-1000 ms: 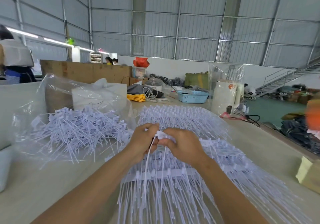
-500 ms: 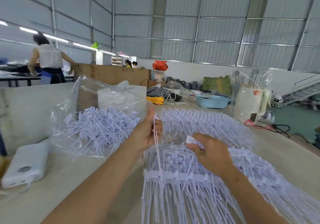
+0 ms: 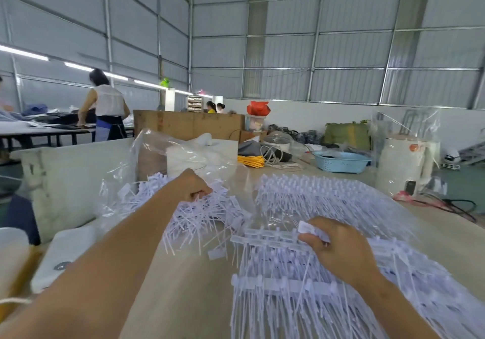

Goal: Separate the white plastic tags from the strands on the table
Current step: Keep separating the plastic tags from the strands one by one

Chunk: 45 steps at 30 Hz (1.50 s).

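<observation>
Tags freed should drop onto the loose pile (image 3: 199, 215) toward the tabletop's far left, where the outstretched left hand (image 3: 193, 185) curls over it, contents unclear, while the right hand (image 3: 338, 247) pinches a white tag (image 3: 305, 227) above the joined strands (image 3: 301, 286) at the near edge.

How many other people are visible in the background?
3: one person standing at the left table, two seated workers behind the wooden crate. More may be hidden.
</observation>
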Each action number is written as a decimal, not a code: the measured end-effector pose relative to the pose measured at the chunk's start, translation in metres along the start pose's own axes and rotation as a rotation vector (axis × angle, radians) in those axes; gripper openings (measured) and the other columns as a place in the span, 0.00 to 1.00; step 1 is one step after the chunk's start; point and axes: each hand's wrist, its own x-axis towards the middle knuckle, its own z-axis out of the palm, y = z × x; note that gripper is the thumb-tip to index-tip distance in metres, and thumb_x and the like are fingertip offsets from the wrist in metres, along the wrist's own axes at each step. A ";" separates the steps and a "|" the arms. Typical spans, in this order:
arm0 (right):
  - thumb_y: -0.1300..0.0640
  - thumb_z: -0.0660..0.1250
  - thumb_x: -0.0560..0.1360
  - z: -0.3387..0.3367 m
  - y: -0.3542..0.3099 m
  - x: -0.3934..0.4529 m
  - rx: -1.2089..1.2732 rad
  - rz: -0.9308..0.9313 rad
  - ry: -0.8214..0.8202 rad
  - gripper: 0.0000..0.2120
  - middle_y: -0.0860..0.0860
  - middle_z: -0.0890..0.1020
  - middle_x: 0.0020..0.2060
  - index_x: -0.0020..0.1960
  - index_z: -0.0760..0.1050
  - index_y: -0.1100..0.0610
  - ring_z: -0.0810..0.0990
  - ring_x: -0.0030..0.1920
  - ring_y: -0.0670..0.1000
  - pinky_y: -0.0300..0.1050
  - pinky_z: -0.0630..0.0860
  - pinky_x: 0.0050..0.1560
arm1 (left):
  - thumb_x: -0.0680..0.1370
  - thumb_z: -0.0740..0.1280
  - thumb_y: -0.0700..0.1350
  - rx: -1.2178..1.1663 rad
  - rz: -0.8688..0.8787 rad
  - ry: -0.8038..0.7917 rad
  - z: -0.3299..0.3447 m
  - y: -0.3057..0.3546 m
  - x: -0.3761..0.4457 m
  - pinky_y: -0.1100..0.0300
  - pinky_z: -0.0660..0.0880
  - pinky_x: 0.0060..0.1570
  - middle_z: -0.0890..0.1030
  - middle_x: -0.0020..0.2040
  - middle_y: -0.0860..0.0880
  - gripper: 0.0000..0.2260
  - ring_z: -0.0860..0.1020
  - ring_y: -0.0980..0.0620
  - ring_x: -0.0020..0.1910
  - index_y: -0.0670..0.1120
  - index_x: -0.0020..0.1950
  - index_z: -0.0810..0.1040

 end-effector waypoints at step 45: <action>0.33 0.74 0.55 -0.079 0.044 -0.012 0.055 0.232 -0.249 0.36 0.41 0.74 0.49 0.57 0.69 0.45 0.74 0.50 0.46 0.45 0.72 0.51 | 0.77 0.66 0.36 -0.357 0.444 -0.308 0.135 0.025 -0.108 0.59 0.79 0.36 0.80 0.30 0.47 0.02 0.79 0.52 0.28 0.40 0.45 0.78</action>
